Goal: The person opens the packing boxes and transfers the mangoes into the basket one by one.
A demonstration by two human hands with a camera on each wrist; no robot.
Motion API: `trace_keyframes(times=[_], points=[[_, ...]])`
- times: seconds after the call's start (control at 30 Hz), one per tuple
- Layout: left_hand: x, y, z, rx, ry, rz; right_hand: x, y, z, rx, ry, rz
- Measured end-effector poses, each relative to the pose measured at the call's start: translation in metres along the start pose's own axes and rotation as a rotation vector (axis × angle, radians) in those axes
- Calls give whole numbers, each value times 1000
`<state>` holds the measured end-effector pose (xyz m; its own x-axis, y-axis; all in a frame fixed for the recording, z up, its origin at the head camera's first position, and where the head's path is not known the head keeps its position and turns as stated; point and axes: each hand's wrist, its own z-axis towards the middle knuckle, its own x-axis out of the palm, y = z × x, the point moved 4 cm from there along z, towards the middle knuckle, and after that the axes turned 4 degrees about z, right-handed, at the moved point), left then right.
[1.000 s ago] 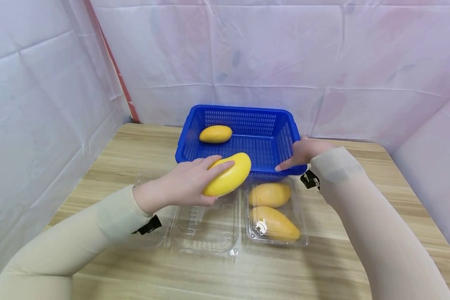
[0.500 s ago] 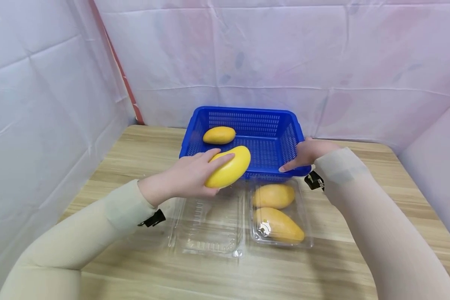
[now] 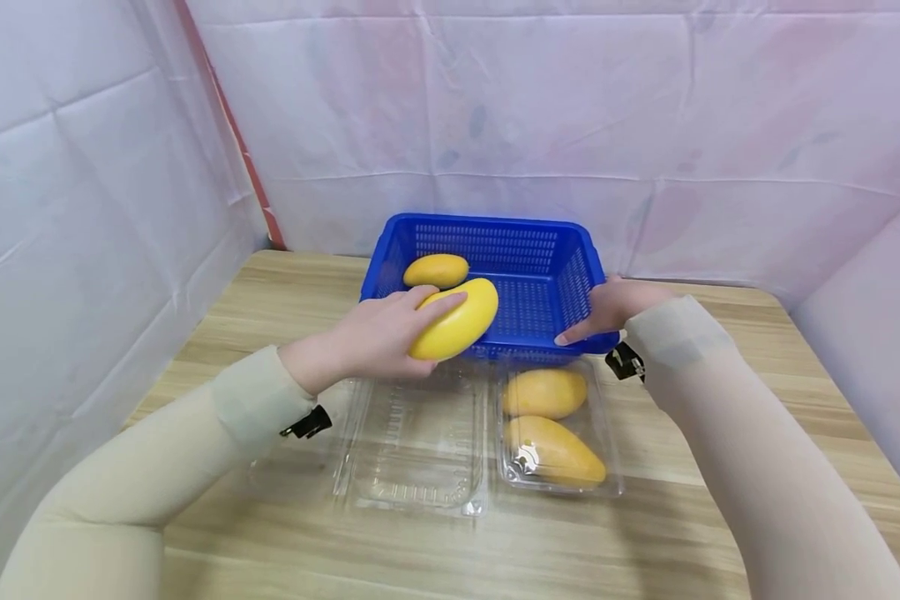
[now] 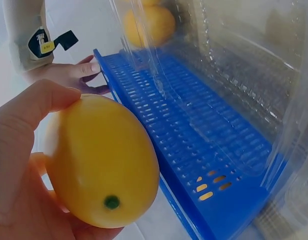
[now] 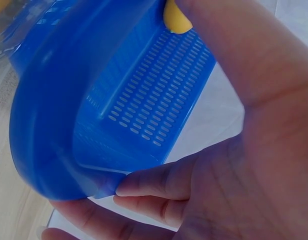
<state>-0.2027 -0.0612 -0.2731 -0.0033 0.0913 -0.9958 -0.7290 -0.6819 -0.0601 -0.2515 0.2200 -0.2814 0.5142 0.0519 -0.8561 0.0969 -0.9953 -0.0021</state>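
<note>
Apparently, the step in hand is carrying a single mango: the left hand has thumb and fingers curled round it, by the near rim of the blue plastic basket, though its height there is hard to tell. The right hand pinches the basket's right near corner, seemingly to steady it. Another mango lies inside at the left, while an open clear clamshell sits on the counter beside a clear box holding two mangoes. The next move likely calls for a firm grip, clearing the rim, and a gentle lowering.
</note>
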Motion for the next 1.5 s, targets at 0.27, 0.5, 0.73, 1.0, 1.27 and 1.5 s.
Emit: trace_keyframes(times=[0.27,0.5,0.73,1.0,1.27,1.5], points=[[-3,7,7,0,4,-4,1,2,1,-2,10,-10],[-8,15,14,1,-8,11,0,5,2,3,5,1],[-10,24,24,2,-33,16,0,8,3,8,12,19],[-8,32,32,-28,-18,21,-1,8,3,13,8,35],[-1,42,42,-33,-33,10,-1,8,1,3,-6,50],[8,50,52,-44,-17,-24,-1,7,2,3,7,37]])
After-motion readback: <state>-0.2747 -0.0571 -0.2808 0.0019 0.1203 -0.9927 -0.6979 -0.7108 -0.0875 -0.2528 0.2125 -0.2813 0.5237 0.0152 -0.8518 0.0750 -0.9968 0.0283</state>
